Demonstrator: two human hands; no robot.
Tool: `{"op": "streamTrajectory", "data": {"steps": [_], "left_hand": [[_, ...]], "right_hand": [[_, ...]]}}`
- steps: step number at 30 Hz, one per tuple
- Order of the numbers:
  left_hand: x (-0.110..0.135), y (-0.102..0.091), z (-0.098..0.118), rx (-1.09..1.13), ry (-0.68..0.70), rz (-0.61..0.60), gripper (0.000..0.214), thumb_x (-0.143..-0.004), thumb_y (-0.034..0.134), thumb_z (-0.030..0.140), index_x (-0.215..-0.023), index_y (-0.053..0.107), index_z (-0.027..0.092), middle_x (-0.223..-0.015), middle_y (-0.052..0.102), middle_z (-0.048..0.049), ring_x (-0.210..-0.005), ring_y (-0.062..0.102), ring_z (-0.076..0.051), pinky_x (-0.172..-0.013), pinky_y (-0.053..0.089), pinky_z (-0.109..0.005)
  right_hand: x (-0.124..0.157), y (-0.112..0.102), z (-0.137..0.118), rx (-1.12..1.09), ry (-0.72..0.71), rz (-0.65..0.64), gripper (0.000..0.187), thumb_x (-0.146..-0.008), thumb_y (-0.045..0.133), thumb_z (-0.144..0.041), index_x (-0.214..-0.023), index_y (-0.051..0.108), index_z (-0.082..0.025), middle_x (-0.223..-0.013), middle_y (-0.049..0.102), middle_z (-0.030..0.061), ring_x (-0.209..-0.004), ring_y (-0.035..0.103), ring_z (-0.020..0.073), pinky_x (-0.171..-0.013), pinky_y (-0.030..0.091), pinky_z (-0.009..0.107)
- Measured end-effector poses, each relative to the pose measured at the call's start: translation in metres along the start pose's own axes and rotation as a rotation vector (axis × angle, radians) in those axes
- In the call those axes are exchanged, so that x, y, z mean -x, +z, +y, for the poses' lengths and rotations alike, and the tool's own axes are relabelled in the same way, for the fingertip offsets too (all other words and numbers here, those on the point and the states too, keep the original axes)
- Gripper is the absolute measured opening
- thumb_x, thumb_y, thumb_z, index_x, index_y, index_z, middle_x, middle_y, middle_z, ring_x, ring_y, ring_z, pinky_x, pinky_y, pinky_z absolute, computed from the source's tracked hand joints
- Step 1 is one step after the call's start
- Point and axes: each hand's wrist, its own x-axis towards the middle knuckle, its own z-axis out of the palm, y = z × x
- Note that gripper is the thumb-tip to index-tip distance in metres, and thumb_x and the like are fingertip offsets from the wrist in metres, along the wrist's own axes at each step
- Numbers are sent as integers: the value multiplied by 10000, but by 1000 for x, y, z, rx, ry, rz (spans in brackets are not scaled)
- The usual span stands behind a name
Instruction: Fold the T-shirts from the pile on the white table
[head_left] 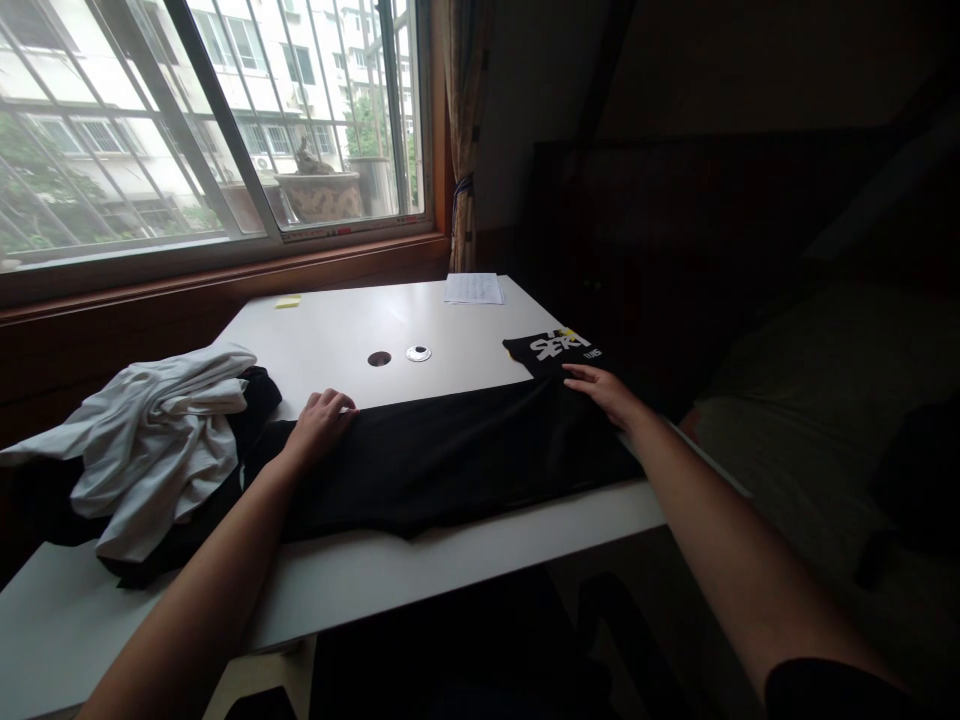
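Observation:
A black T-shirt (450, 460) lies stretched lengthwise across the white table, with white and yellow lettering on its right end. My left hand (322, 425) is at the shirt's far edge on the left, its fingers curled and closed on the cloth. Over the right part of the shirt, just below the lettering, my right hand (604, 393) rests with its fingers stretched out and slightly apart. The shirt's right end hangs into shadow near the table's edge, where its outline is hard to make out.
A rumpled heap of white cloth (161, 420) with dark cloth under it lies at the table's left. Behind the shirt, the white table (330, 340) has a round hole (379, 358) and a round disc (418, 353). Papers (474, 288) lie at the far edge, below a window (225, 130).

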Motion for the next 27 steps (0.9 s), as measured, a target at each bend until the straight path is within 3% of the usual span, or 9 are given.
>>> {"op": "streamTrajectory", "data": {"steps": [5, 8, 12, 15, 19, 23, 27], "left_hand": [[1, -7, -2, 33, 103, 31, 375, -1020, 456, 475, -1259, 621, 237, -1294, 593, -122, -1204, 526, -319, -1046, 470, -542], [0, -19, 10, 71, 195, 16, 426, -1033, 447, 476, -1356, 585, 236, -1406, 572, -134, -1333, 495, -320, -1114, 437, -546], [4, -26, 37, 88, 319, -150, 462, -1054, 414, 472, -1466, 521, 293, -1543, 512, -77, -1483, 382, -297, -1214, 320, -557], [9, -19, 46, 65, 288, -282, 510, -1057, 390, 506, -1522, 466, 312, -1614, 428, -57, -1532, 302, -302, -1242, 241, -583], [14, -6, 39, 53, 210, -370, 561, -1064, 339, 531, -1582, 363, 317, -1657, 333, -48, -1557, 233, -284, -1259, 164, -579], [14, -5, 28, 44, 177, -376, 568, -1059, 334, 549, -1586, 350, 338, -1652, 337, -27, -1556, 240, -268, -1263, 156, -556], [14, -7, 26, -1, 152, -370, 589, -1059, 322, 556, -1599, 319, 322, -1658, 315, -27, -1561, 217, -273, -1262, 150, -561]], "right_hand": [[19, -21, -9, 82, 82, -35, 682, -757, 832, -366, -1390, 582, -318, -1321, 685, 75, -1138, 687, 261, -852, 621, 342], [38, -32, -11, 180, 86, -41, 816, -736, 845, -413, -1469, 494, -338, -1329, 673, 84, -1085, 696, 273, -710, 630, 303], [67, -33, -12, 206, 72, -65, 933, -685, 874, -418, -1506, 437, -350, -1391, 620, 107, -1080, 688, 285, -724, 630, 322], [87, -29, -12, 216, 69, -55, 997, -647, 886, -393, -1522, 408, -368, -1431, 581, 108, -998, 696, 257, -783, 626, 358], [105, -32, -5, 237, 19, -28, 972, -670, 849, -394, -1530, 397, -391, -1444, 574, 81, -782, 664, 166, -803, 614, 375], [109, -38, 5, 243, -21, -29, 904, -733, 785, -414, -1544, 387, -388, -1425, 571, 77, -677, 608, 117, -785, 606, 363], [108, -38, 14, 417, -80, -9, 771, -772, 730, -390, -1499, 474, -387, -1327, 587, 70, -767, 636, 156, -851, 598, 374]]}}
